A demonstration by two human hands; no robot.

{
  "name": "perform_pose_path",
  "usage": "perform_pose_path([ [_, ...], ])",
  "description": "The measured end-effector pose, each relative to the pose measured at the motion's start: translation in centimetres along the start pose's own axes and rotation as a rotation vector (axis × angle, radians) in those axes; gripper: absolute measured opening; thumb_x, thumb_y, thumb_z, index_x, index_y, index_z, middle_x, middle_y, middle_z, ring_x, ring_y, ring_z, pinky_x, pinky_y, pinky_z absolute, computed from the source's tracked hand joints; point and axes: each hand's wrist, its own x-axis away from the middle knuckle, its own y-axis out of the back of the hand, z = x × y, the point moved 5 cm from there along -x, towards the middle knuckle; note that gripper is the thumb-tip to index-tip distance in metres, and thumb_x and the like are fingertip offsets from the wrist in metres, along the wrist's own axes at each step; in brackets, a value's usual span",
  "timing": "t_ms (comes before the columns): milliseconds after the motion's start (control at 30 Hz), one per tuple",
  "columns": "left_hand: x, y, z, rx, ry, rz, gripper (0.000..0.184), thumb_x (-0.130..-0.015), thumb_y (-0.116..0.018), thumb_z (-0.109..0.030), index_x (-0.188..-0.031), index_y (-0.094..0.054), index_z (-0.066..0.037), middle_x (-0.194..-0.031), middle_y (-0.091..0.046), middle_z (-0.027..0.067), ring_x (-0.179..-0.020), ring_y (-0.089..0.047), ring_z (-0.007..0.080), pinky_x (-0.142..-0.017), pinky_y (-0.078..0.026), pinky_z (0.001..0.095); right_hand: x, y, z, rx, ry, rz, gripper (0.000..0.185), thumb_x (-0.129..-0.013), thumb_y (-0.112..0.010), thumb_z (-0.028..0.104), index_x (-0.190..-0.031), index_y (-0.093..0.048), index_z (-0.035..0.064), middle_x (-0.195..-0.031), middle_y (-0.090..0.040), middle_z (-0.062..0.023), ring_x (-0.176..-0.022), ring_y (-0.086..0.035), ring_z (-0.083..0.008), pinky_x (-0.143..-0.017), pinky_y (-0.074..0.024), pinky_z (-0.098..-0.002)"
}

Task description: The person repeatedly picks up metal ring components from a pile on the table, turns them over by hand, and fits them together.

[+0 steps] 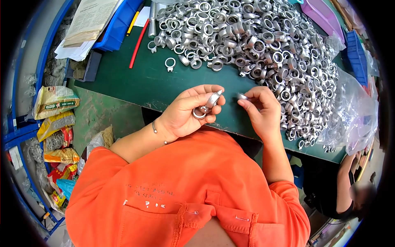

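My left hand point(185, 109) is closed around metal rings with small lugs, at least two of them. One ring point(213, 100) stands upright between thumb and fingers, and another ring point(200, 112) shows lower, against the curled fingers. To the right, my right hand point(264, 110) pinches a small shiny metal piece point(242, 96) between thumb and forefinger; its full shape is hidden. Both hands are raised over the near edge of the green table point(135, 84), a short gap apart. A large heap of similar metal rings point(247, 41) covers the far and right part of the table.
A single ring point(170, 64) lies apart from the heap. Beside it are a red tube point(139, 44), a yellow pen point(133, 23) and a metal rod point(152, 20). Blue bins point(119, 29) with papers stand left. Clear plastic bags point(354, 111) and another person's arm point(345, 185) are right.
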Motion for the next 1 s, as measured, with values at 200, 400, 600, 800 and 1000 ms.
perform_pose_path([
  [200, 0.0, 0.3, -0.1, -0.077, -0.019, -0.159, 0.015, -0.09, -0.051, -0.016, -0.1, -0.053, -0.006, -0.093, -0.055, 0.0082, -0.075, -0.056, 0.0153, -0.05, -0.044, 0.023, 0.7, -1.3, 0.6, -0.518, 0.064, 0.084, 0.013, -0.073, -0.067, -0.008, -0.085, -0.061, -0.0038, -0.094, -0.056, -0.0085, -0.082, -0.059, -0.0133, -0.071, -0.0517, -0.0235],
  [400, -0.4, -0.3, 0.3, -0.403, -0.005, -0.131, 0.013, -0.083, -0.061, -0.006, -0.094, -0.055, -0.002, -0.09, -0.058, 0.0079, -0.065, -0.052, 0.0105, -0.043, -0.04, 0.0182, 1.0, -1.9, 1.2, -0.587, 0.097, 0.099, 0.014, -0.072, -0.067, -0.007, -0.083, -0.061, -0.0026, -0.096, -0.056, -0.0101, -0.083, -0.06, -0.0157, -0.071, -0.0525, -0.0251],
  [600, -0.1, -1.5, -0.3, -0.719, -0.101, -0.25, 0.015, -0.081, -0.064, -0.003, -0.094, -0.057, 0.001, -0.078, -0.06, 0.006, -0.055, -0.051, 0.0066, -0.042, -0.038, 0.0177, 1.5, -1.9, 3.1, 0.003, 0.479, -0.043, 0.02, -0.066, -0.07, -0.008, -0.081, -0.062, 0.0016, -0.094, -0.058, -0.0127, -0.079, -0.06, -0.0227, -0.065, -0.0506, -0.0281],
  [800, 0.0, -1.6, -0.9, -1.012, -0.278, -0.251, 0.011, -0.081, -0.064, -0.003, -0.092, -0.061, 0.001, -0.076, -0.06, 0.0048, -0.048, -0.048, 0.0047, -0.042, -0.037, 0.0174, 1.5, -1.4, 2.1, -0.046, 0.482, -0.09, 0.029, -0.065, -0.072, -0.007, -0.082, -0.051, 0.0038, -0.09, -0.059, -0.0115, -0.077, -0.059, -0.0215, -0.063, -0.0492, -0.0288],
  [1000, -0.1, -1.6, -0.8, -0.984, -0.349, -0.24, 0.015, -0.079, -0.068, -0.007, -0.092, -0.065, -0.001, -0.07, -0.056, 0.0002, -0.05, -0.049, 0.0013, -0.042, -0.037, 0.0158, 1.7, -1.4, 1.7, -0.184, 0.384, -0.107, 0.029, -0.065, -0.072, -0.008, -0.08, -0.049, 0.0039, -0.088, -0.06, -0.0113, -0.076, -0.058, -0.0212, -0.064, -0.0486, -0.0288],
])
